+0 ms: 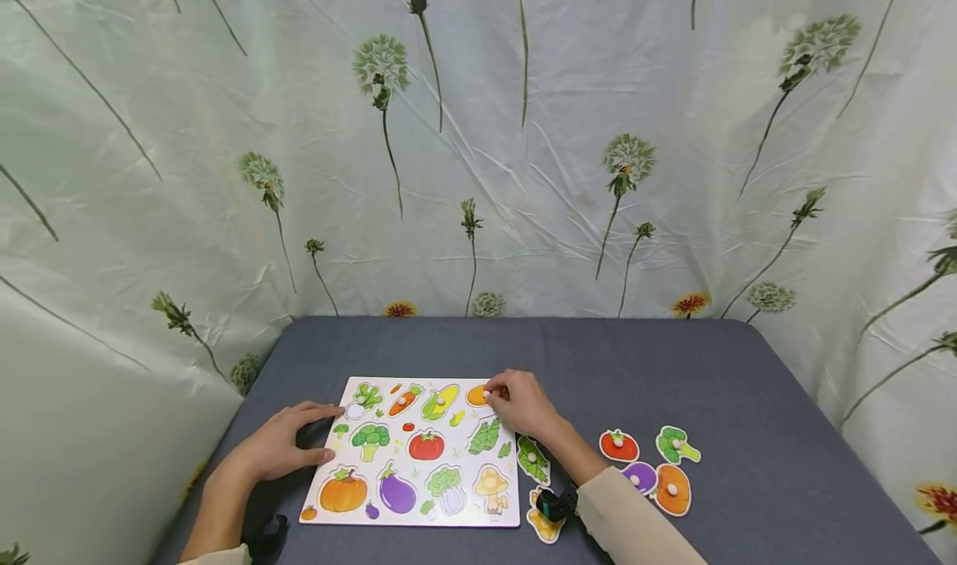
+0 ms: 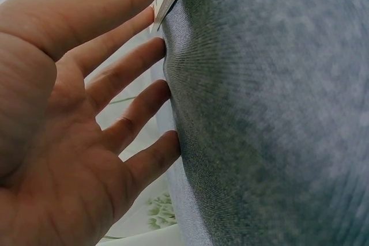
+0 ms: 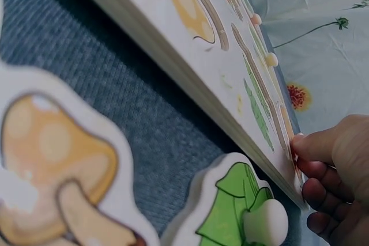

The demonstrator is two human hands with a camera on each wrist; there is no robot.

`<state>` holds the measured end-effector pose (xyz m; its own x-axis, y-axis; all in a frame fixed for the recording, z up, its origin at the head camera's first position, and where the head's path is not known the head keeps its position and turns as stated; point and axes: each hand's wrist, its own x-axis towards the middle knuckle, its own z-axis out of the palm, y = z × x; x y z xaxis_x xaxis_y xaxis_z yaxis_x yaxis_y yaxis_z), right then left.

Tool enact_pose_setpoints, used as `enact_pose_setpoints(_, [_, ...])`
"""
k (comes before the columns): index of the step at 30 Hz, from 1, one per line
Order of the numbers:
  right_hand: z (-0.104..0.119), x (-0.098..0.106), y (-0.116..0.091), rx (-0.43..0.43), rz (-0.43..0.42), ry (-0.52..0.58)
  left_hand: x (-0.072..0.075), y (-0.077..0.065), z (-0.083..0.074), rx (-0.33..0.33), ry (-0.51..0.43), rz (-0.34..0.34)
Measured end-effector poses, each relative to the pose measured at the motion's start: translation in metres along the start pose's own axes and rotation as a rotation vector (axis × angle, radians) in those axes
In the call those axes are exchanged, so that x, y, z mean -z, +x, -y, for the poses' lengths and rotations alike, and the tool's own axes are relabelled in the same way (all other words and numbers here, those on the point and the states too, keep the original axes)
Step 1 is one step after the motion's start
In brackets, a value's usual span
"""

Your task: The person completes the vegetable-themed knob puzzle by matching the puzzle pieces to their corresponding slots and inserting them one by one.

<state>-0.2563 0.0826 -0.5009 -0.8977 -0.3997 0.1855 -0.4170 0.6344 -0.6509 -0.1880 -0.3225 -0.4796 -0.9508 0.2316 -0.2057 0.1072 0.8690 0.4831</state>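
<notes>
A white vegetable puzzle board (image 1: 458,449) lies on the table. At its top right corner my right hand (image 1: 523,403) pinches the small knob of an orange puzzle piece (image 1: 475,395), thumb against fingertips; the hand hides part of the piece. My left hand (image 1: 280,442) rests at the board's left edge with fingers spread, fingertips and thumb touching the edge. Along the top row sit a leafy root-vegetable piece (image 1: 366,397), a carrot piece (image 1: 407,398) and a corn piece (image 1: 437,405). Printed pictures fill the lower rows.
Beside the board's right edge lie a leafy green piece (image 1: 533,463) and a mushroom piece (image 1: 546,529), the latter partly behind the right wrist's band. Further right are tomato (image 1: 610,451), broccoli (image 1: 684,454), eggplant (image 1: 631,470) and pumpkin (image 1: 673,505) pieces. A flowered curtain (image 1: 538,282) hangs behind the table.
</notes>
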Motion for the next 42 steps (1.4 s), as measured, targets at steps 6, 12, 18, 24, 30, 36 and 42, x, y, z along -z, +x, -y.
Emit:
enact_pose_setpoints(6, [-0.001,0.0,-0.001,-0.007,0.003,0.013,-0.001,0.001,0.0,-0.01,-0.001,-0.004])
enact_pose_setpoints(12, [-0.004,-0.001,0.001,0.0,-0.009,0.005,-0.001,0.002,0.001,-0.005,-0.008,-0.002])
enact_pose_setpoints(18, [-0.003,0.002,0.0,0.005,-0.015,0.025,-0.001,0.003,0.001,-0.022,-0.002,-0.005])
enact_pose_setpoints(24, [-0.001,0.013,-0.008,0.03,-0.02,0.056,0.001,0.003,0.001,-0.026,0.002,-0.002])
enact_pose_setpoints(30, [-0.003,0.022,-0.018,0.012,-0.036,0.012,0.002,0.002,0.001,-0.04,0.002,-0.007])
enact_pose_setpoints(36, [-0.01,0.029,-0.027,-0.012,-0.056,-0.025,0.001,0.001,0.002,-0.043,0.0,-0.007])
enact_pose_setpoints(42, [-0.016,0.043,-0.039,-0.05,-0.069,-0.06,0.001,0.0,0.002,-0.036,0.006,0.001])
